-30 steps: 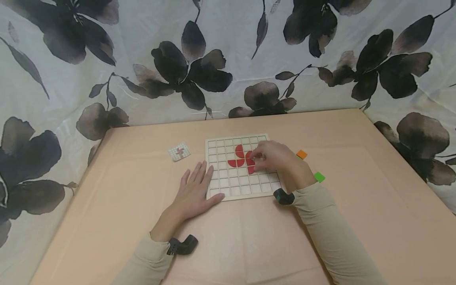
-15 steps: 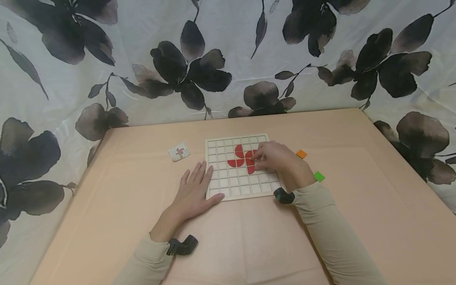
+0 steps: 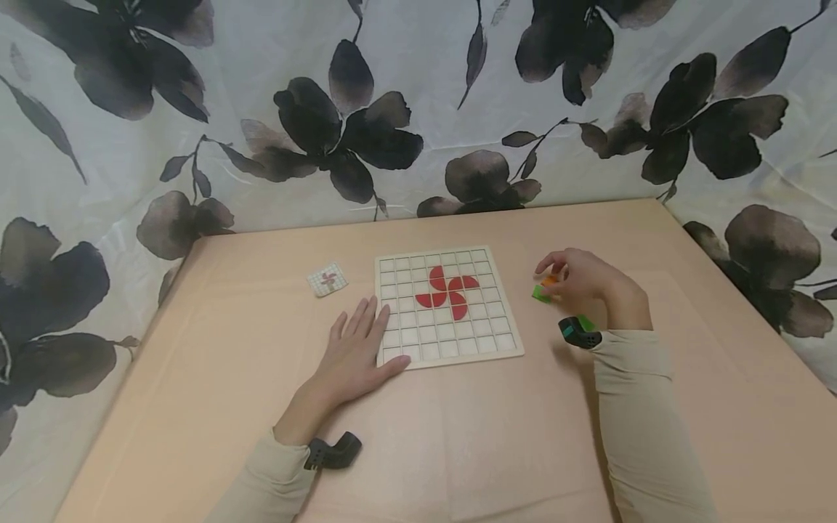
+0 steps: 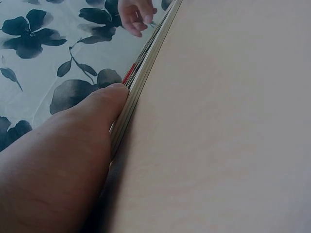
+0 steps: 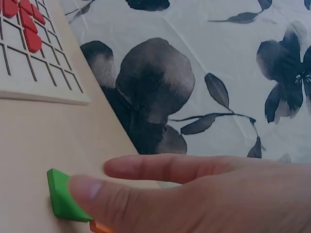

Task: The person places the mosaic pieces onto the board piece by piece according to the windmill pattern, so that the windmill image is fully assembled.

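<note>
My left hand (image 3: 356, 352) lies with fingers spread on the left edge of a square cream grid board (image 3: 445, 338), its thumb along the near edge. In the left wrist view the thumb (image 4: 114, 97) rests against the board's side. Red petal-shaped pieces (image 3: 437, 299) form a pinwheel on the grid. Right of the board, my right hand (image 3: 591, 280) hovers low over small pieces, thumb and index finger apart. Its thumb overlaps a green piece (image 5: 63, 199) in the right wrist view. Partly hidden under the hand is an orange piece (image 3: 549, 280).
Beside the board's far left corner lies a small card (image 3: 328, 279) printed with a grid and red pinwheel. Another green piece (image 3: 585, 322) shows by the right wrist camera. A floral cloth (image 3: 392, 109) hangs behind the table (image 3: 418, 436).
My right hand has left the red piece at the pinwheel's right side and moved right to the orange and green pieces. The whole pinwheel now shows. My left hand stays on the board.
</note>
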`<state>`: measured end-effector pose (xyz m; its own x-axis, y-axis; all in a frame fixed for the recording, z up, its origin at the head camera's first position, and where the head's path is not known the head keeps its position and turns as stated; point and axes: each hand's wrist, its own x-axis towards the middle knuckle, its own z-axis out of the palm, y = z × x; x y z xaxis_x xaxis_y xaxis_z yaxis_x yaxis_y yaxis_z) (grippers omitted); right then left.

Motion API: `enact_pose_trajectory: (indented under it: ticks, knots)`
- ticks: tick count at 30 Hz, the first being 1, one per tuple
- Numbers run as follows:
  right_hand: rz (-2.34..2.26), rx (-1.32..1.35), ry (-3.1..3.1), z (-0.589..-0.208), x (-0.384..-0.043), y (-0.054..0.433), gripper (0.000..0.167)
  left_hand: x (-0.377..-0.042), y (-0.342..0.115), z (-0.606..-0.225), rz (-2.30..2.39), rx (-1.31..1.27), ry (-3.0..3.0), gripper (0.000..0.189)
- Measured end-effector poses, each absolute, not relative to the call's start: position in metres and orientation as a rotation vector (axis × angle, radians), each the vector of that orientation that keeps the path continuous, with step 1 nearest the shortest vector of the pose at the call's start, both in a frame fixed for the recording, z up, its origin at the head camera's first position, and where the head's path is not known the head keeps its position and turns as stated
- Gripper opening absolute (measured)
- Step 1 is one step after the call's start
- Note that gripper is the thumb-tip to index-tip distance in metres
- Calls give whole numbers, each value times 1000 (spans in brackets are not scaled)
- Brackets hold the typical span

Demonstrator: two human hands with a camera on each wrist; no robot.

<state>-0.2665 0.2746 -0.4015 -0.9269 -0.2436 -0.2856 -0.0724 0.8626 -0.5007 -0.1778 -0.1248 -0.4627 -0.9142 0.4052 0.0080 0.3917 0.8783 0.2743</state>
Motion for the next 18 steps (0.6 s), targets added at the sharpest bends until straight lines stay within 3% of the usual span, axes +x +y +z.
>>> enact_pose_trajectory:
  ticks: [18]
  knots:
    - [-646, -302, 2708, -412, -269, 276, 24, -178, -127, -463, 416, 649, 3005, 92]
